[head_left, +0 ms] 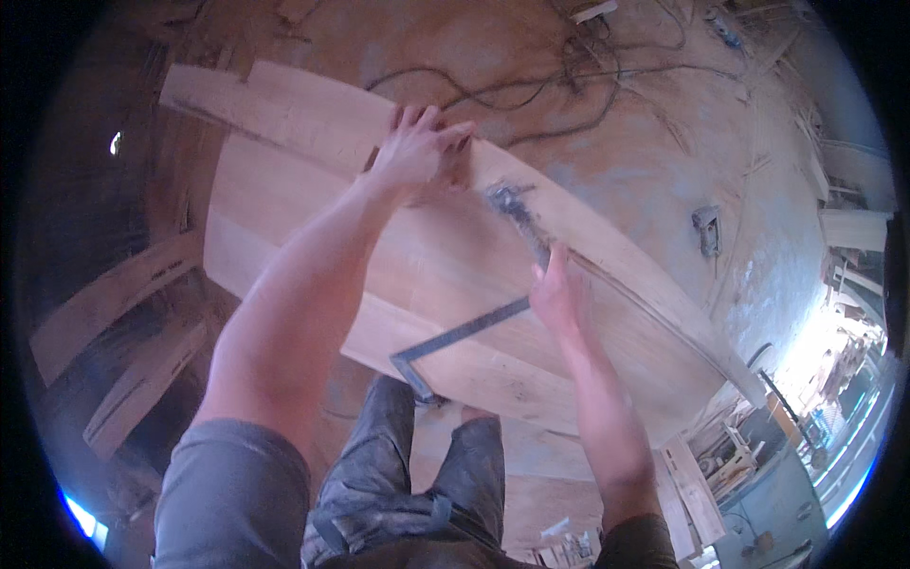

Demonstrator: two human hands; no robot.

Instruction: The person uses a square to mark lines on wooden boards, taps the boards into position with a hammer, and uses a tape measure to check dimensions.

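Observation:
A large pale wooden panel point(445, 256) lies slanted in front of me, with a long board point(616, 242) along its far edge. My left hand point(422, 156) reaches across it, its fingers bent over that far edge. My right hand point(561, 289) is closed around a dark metal tool like a clamp point(464, 329). The tool's angled bar runs left and bends near the panel's near edge. From the top of my right fist a narrower part reaches up to a blurred dark metal end point(510, 201) by the long board. My grip hides where these parts join.
Dark cables point(531, 95) coil on the dusty floor beyond the panel. A small metal device point(706, 230) lies on the floor to the right. Curved wooden pieces point(118, 299) are at the left. Wood scraps point(825, 379) and a grey-green cabinet-like thing point(777, 512) stand at the right.

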